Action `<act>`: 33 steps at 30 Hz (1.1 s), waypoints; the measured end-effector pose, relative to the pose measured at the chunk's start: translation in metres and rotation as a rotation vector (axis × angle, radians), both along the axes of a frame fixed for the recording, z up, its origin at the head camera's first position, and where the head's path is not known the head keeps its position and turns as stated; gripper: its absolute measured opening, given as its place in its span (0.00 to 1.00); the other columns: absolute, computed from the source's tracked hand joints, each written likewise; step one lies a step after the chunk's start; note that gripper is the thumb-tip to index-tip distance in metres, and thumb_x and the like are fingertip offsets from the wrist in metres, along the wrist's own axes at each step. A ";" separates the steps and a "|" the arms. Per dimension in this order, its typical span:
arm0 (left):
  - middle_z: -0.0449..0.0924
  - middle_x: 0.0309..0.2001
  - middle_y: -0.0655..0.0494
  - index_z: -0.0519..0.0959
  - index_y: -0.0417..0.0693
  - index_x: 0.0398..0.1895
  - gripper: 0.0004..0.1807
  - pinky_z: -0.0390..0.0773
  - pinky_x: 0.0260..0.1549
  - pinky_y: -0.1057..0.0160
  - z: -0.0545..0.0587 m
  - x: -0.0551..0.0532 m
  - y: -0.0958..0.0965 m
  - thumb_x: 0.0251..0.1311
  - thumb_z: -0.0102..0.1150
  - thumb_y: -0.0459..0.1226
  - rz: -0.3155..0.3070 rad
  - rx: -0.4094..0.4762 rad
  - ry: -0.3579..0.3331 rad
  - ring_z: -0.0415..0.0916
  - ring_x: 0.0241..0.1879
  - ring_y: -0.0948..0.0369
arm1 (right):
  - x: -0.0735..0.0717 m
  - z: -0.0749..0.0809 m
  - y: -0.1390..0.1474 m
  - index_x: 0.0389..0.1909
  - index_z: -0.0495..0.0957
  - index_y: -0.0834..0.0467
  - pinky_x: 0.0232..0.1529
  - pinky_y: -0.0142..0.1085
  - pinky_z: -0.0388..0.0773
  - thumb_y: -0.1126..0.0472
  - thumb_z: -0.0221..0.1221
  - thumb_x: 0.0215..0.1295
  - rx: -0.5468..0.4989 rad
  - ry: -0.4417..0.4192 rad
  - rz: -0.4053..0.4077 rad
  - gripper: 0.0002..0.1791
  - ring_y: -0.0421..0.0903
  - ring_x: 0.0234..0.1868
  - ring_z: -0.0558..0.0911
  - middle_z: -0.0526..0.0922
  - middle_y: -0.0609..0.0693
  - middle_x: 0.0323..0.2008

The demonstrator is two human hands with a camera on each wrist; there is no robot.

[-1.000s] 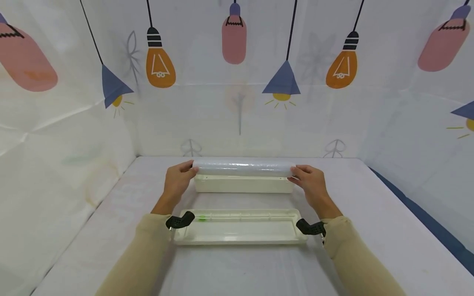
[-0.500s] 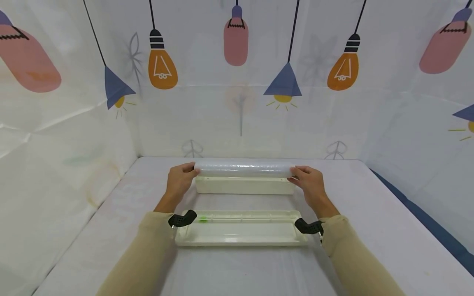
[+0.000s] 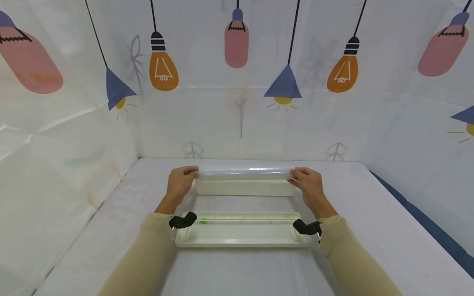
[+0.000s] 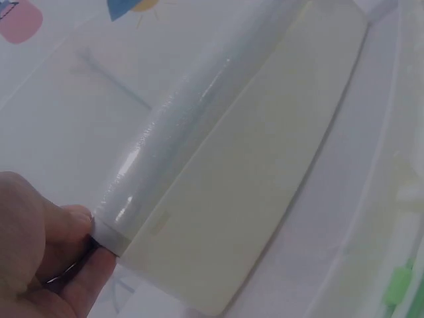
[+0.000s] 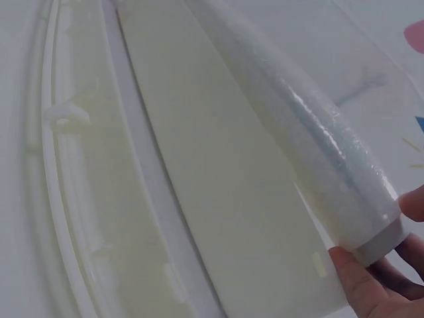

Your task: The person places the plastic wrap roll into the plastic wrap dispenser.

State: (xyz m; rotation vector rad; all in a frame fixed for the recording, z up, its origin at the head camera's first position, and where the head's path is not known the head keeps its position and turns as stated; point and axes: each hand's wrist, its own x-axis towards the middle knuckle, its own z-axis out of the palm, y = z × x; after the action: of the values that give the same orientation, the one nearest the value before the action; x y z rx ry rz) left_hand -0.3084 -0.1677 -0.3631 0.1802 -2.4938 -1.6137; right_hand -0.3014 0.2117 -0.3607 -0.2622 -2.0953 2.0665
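Observation:
A roll of cling film [image 3: 246,173], clear and shiny, lies lengthwise along the top opening of a cream box [image 3: 244,188]. Its lower side is hidden behind the box's front wall. My left hand [image 3: 181,181] pinches the left end of the roll between thumb and fingers. At the other end, my right hand [image 3: 309,185] grips the roll; the right wrist view shows its grey core end [image 5: 385,244] between thumb and fingers. Fingertips of the right hand sit right at the box's corner. Nearer me, the cream lid [image 3: 240,241] rests with its inside facing up.
A rail with a green slide cutter [image 3: 203,220] runs along the lid's far side. Both things stand on a white-covered table [image 3: 237,271]. Behind rises a white cloth backdrop [image 3: 211,119] printed with lamps. Black wrist camera mounts [image 3: 183,220] hang over the lid's ends.
Both hands have lowered the roll a little toward the box, so less of it shows above the front wall. The view has shifted slightly; box and lid stay put.

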 end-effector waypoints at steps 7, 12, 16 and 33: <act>0.83 0.53 0.43 0.84 0.40 0.54 0.15 0.74 0.54 0.49 -0.002 0.001 0.000 0.68 0.56 0.35 0.025 -0.007 0.023 0.75 0.57 0.49 | 0.002 0.001 -0.001 0.55 0.72 0.75 0.53 0.38 0.80 0.64 0.58 0.73 -0.007 -0.007 0.007 0.19 0.58 0.58 0.75 0.74 0.60 0.51; 0.84 0.51 0.43 0.84 0.40 0.54 0.16 0.76 0.53 0.49 0.000 -0.001 -0.002 0.68 0.56 0.37 0.032 0.002 0.023 0.78 0.54 0.49 | 0.002 -0.001 0.000 0.56 0.72 0.75 0.51 0.36 0.81 0.63 0.59 0.72 -0.010 -0.004 0.017 0.20 0.55 0.56 0.77 0.75 0.60 0.52; 0.84 0.52 0.43 0.84 0.40 0.55 0.17 0.75 0.55 0.49 0.001 -0.001 -0.002 0.69 0.56 0.38 0.025 0.019 0.003 0.79 0.53 0.50 | 0.002 -0.001 0.001 0.56 0.72 0.75 0.50 0.35 0.81 0.63 0.58 0.73 -0.007 0.002 0.020 0.20 0.50 0.51 0.79 0.74 0.60 0.51; 0.81 0.57 0.45 0.82 0.45 0.59 0.19 0.73 0.59 0.46 0.003 -0.002 -0.008 0.70 0.55 0.42 -0.020 -0.057 -0.079 0.75 0.58 0.49 | 0.002 -0.002 0.005 0.54 0.72 0.75 0.53 0.38 0.80 0.63 0.60 0.72 0.043 0.025 0.059 0.19 0.41 0.43 0.81 0.77 0.56 0.46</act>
State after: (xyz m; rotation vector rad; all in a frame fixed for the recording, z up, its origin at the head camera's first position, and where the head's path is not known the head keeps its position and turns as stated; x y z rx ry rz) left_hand -0.3104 -0.1761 -0.3605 0.2170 -2.6053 -1.5699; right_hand -0.2990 0.2166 -0.3628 -0.1698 -2.1550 2.0427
